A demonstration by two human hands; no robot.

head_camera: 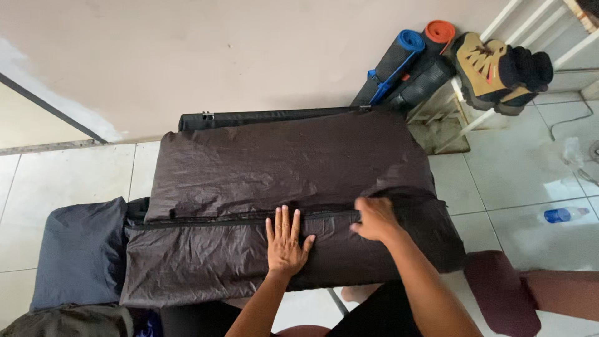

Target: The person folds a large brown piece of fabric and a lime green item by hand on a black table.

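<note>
A large dark brown padded fabric bundle (262, 181), folded like a sleeping bag, lies across a low surface in front of me. A zipper (212, 221) runs along its near half from left to right. My left hand (286, 240) lies flat on the fabric just below the zipper line, fingers spread. Further right, my right hand (375, 219) is closed at the zipper's right end, pinching what looks like the zipper pull; the pull itself is hidden by the fingers.
A grey-blue fabric bag (81, 253) lies at the left. A long black tube bag (268, 117) rests behind the bundle against the wall. Rolled mats (399, 62), tan boots (493, 72) on a white rack, a plastic bottle (564, 214) and a maroon cushion (505, 290) are at right.
</note>
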